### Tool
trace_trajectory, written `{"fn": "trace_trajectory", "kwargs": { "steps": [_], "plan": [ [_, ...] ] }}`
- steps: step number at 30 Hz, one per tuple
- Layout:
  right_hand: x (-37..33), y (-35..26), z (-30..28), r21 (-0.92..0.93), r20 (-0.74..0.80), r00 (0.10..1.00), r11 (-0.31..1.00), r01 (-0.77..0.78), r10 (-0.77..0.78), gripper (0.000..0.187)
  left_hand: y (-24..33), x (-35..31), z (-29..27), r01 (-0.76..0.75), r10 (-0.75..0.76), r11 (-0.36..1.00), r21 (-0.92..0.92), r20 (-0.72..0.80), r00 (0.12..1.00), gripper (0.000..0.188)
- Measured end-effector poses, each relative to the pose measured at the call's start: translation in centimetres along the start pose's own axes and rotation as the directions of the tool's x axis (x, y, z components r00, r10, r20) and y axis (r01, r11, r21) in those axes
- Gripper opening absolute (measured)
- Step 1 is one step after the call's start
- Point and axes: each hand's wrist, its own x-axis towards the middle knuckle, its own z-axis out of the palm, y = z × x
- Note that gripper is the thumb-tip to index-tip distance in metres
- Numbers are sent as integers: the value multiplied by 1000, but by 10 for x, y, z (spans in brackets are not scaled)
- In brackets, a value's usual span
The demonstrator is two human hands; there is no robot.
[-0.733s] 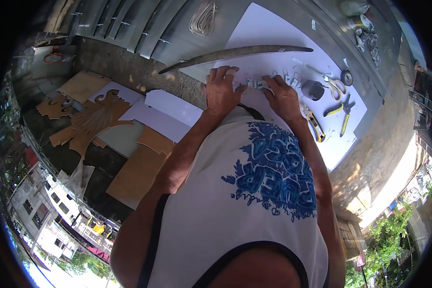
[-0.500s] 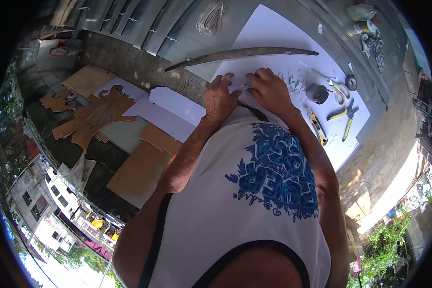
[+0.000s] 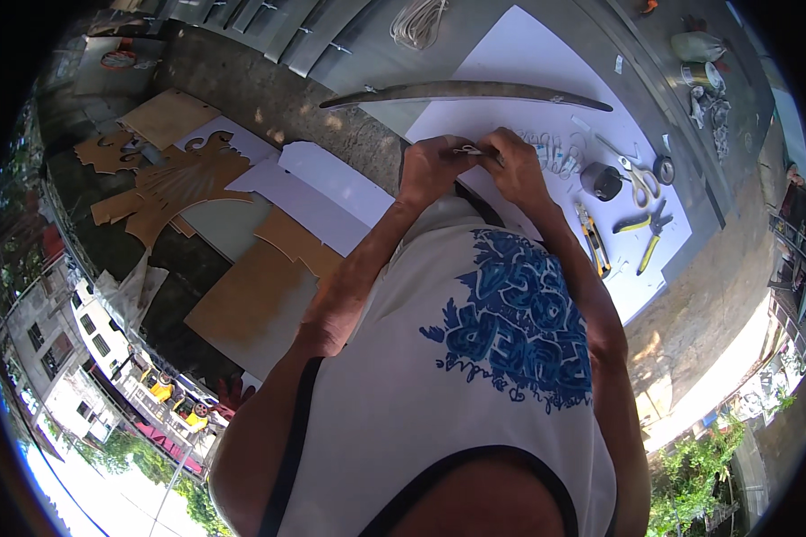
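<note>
Both hands meet at twelve o'clock: left hand (image 3: 432, 170) and right hand (image 3: 513, 166) pinch one small metal piece (image 3: 468, 150); several bent wire shapes (image 3: 555, 154) already lie at two o'clock on the white sheet (image 3: 519, 63); pliers (image 3: 651, 228) untouched.

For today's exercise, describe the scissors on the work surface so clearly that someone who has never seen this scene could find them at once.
Start at the large white sheet spread over the grey surface, then look just beyond the person's right hand. There, between a dark roll of tape and a small round tin, lie the scissors. Pale looped handles and bare metal blades set them apart from the yellow-handled pliers nearer the sheet's edge.
</note>
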Motion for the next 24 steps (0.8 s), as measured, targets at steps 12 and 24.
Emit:
{"fn": "trace_trajectory", "kwargs": {
  "steps": [12, 24],
  "plan": [
    [-5, -47, -43, 126, -167, 986, 992, -8, 29, 16, 53, -5, -7, -289, 293, 956, 51, -92, 952, 23],
    [-1, -58, -61, 175, -267, 935, 966, -191, 233, 18, 83, 2, -15, -127, 149, 963, -238, 78, 986, 21]
  ]
}}
